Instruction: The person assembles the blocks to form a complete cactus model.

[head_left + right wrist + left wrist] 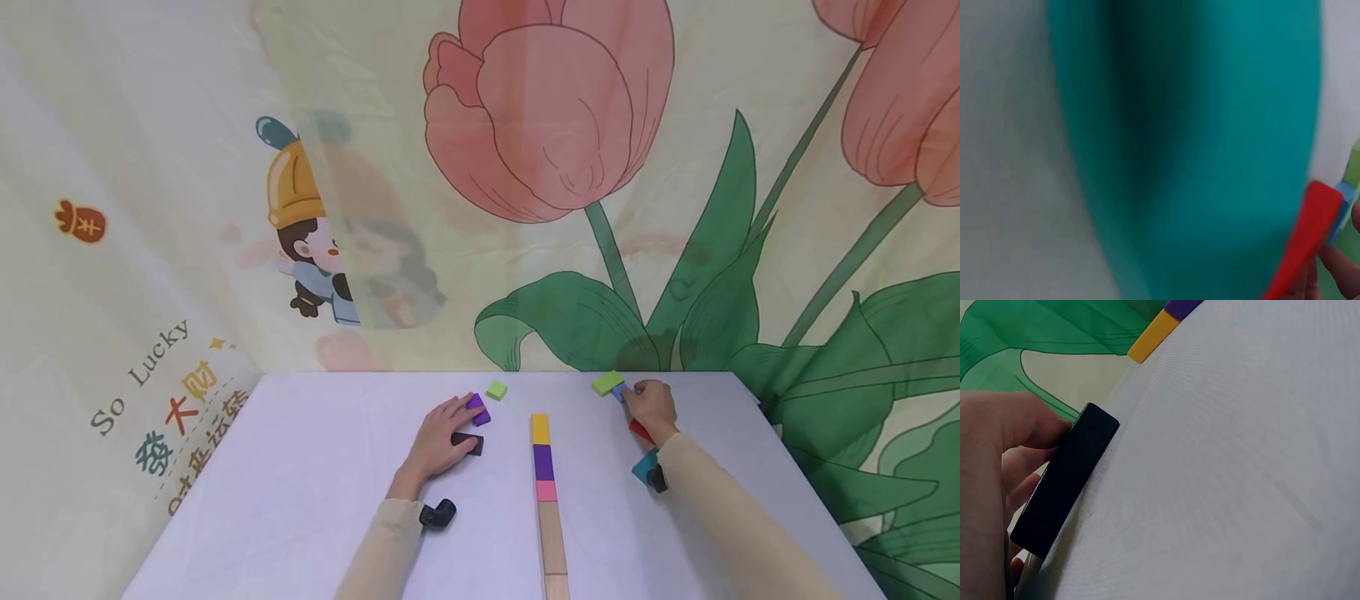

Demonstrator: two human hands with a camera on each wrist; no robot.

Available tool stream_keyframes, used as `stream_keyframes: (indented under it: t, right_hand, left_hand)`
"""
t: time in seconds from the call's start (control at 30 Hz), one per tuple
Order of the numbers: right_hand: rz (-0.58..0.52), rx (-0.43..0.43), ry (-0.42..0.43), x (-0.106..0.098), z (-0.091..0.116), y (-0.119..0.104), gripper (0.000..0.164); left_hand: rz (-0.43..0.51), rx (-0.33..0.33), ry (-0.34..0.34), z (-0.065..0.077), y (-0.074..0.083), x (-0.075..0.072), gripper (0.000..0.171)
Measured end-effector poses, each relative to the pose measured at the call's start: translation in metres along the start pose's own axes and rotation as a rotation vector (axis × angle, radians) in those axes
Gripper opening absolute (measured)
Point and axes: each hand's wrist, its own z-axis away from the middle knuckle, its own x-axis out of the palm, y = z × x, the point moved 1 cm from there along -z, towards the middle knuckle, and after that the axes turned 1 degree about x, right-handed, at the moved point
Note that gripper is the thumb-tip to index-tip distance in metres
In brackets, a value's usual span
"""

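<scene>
At the left of the head view, my left hand (437,439) lies over the table with its fingers extended. Its fingertips touch a purple block (478,409), and the thumb is against a black block (468,443). The left wrist view shows that black block (1066,481) close up, beside the thumb. My right hand (652,410) pinches a small blue block (618,392) beside a lime green block (608,383). Under the right hand and wrist lie a red block (641,430) and a teal block (643,467), both partly hidden; teal fills much of the right wrist view.
Between the hands, a straight row of blocks runs toward me: yellow (540,429), purple (543,462), pink (546,491), then plain wooden ones (552,537). A small lime green block (497,390) sits near the back edge. A printed curtain (405,183) hangs behind the white table (300,467).
</scene>
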Motion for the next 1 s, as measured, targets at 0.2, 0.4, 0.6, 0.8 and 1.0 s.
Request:
stream_keyframes:
  t: [0.2, 0.4, 0.6, 0.8, 1.0]
  right_hand:
    - [-0.022, -0.013, 0.033, 0.003, -0.001, -0.002, 0.036]
    - [-0.091, -0.103, 0.06, 0.004, 0.0, -0.016, 0.028]
    - [-0.163, -0.171, -0.094, 0.017, 0.006, -0.042, 0.04]
    - [-0.25, -0.101, -0.228, 0.042, 0.017, -0.067, 0.03]
    - [-0.313, -0.076, -0.254, 0.063, 0.027, -0.077, 0.025]
  left_hand:
    - [0.021, 0.018, 0.003, -0.001, 0.001, -0.002, 0.055]
    - [0.025, 0.006, 0.0, 0.0, 0.001, -0.002, 0.056]
    - [0.012, -0.004, -0.002, 0.002, 0.0, -0.002, 0.055]
    - [0.008, -0.009, -0.003, 0.003, 0.0, -0.001, 0.054]
    - [0.012, -0.002, 0.003, 0.002, 0.001, -0.001, 0.055]
